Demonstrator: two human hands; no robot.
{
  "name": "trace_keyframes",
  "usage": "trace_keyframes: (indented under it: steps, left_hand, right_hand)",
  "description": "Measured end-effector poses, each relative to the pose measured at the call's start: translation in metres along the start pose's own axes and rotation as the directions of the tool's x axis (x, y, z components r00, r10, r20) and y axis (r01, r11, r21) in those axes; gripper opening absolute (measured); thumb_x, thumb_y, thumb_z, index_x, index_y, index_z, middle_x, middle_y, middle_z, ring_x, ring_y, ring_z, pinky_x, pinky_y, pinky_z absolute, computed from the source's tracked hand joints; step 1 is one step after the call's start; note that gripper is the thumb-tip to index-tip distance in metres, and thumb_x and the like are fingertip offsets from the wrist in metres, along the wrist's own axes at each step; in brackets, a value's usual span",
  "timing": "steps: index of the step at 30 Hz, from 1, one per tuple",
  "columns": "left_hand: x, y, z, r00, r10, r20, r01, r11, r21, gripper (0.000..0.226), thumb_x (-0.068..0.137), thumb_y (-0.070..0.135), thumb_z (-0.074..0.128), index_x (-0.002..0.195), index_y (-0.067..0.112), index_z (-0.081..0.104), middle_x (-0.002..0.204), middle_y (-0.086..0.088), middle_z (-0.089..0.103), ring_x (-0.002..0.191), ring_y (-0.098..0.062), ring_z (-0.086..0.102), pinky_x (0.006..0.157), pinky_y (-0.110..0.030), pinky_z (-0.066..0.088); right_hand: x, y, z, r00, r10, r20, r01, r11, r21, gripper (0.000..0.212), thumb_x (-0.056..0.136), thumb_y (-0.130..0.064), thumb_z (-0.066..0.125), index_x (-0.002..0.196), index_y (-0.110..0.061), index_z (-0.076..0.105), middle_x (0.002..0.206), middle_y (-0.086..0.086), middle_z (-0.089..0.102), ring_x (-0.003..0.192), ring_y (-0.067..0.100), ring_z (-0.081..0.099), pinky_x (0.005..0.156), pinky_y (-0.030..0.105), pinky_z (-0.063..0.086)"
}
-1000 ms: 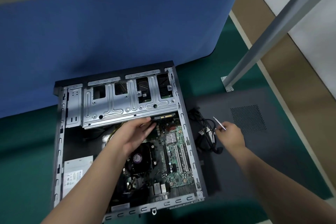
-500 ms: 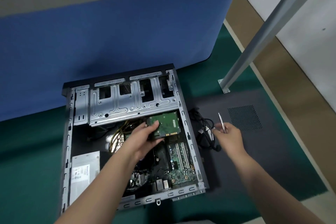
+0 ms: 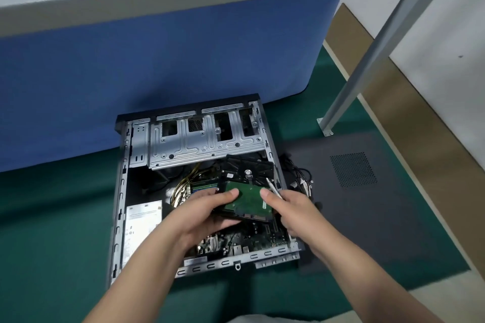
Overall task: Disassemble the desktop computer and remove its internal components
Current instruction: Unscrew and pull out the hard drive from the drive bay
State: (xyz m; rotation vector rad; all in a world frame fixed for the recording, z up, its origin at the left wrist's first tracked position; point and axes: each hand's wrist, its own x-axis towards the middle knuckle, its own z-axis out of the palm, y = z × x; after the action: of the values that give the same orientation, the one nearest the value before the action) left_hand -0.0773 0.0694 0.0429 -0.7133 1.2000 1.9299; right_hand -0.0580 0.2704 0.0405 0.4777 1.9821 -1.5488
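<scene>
Green mat [image 3: 52,244], open case [image 3: 119,191] — side panel [image 3: 393,217], cables [image 3: 301,181] beside.

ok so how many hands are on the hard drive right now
2. The left hand grips the hard drive at its left edge, thumb on the green board. The right hand holds the right edge, with a thin silver tool also in it.

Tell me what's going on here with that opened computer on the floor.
A person is stripping a desktop case that lies open on green flooring. Both hands hold a hard drive, green circuit board up, above the motherboard. The left hand grips its near edge; the right hand also holds a thin metal tool. The side panel lies alongside.
</scene>
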Motion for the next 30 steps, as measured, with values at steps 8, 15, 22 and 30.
trace_keyframes:
  steps: [8,15,22,30]
  left_hand:
    - [0.002,0.007,0.033,0.944,0.295,0.149,-0.324,0.733,0.598,0.056,0.056,0.068,0.075,0.102,0.037,0.068,0.108,0.011,0.070,0.101,-0.010,0.065,0.092,-0.033,0.048]
    - [0.055,0.019,0.002,0.704,0.706,0.075,-0.208,0.104,0.973,0.058,0.091,0.050,0.051,0.143,0.030,0.036,0.150,0.005,0.030,0.138,-0.017,0.026,0.115,-0.045,0.022]
    - [0.079,0.001,-0.034,0.687,0.702,0.186,-0.040,-0.219,0.975,0.076,0.085,0.014,0.058,0.150,0.021,0.020,0.157,-0.001,0.017,0.146,-0.022,0.008,0.118,-0.045,0.001]
    - [0.083,-0.002,-0.036,0.666,0.720,0.195,-0.020,-0.245,0.969,0.078,0.082,0.005,0.056,0.150,0.020,0.021,0.157,-0.001,0.016,0.146,-0.022,0.007,0.117,-0.043,-0.003]
  right_hand:
    - [-0.009,0.005,-0.035,0.998,-0.049,0.037,0.027,0.888,0.459,0.025,0.091,-0.019,0.058,0.112,-0.005,0.056,0.066,0.003,0.056,0.031,0.001,0.020,0.030,0.014,0.017]
    - [0.023,0.033,-0.094,0.976,0.055,-0.209,0.021,0.938,0.346,0.025,0.094,-0.017,0.056,0.111,0.000,0.051,0.062,0.003,0.038,0.033,0.003,0.019,0.030,0.017,0.017]
    - [0.088,0.056,-0.117,0.956,0.142,-0.258,-0.108,0.984,0.142,0.015,0.094,-0.024,0.057,0.105,-0.014,0.056,0.046,-0.010,0.031,0.036,0.006,0.023,0.032,0.018,0.018]
    - [0.136,0.069,-0.112,0.963,0.178,-0.202,-0.184,0.983,-0.011,0.011,0.094,-0.021,0.057,0.104,-0.018,0.058,0.062,0.000,0.043,0.042,0.009,0.026,0.037,0.019,0.018]
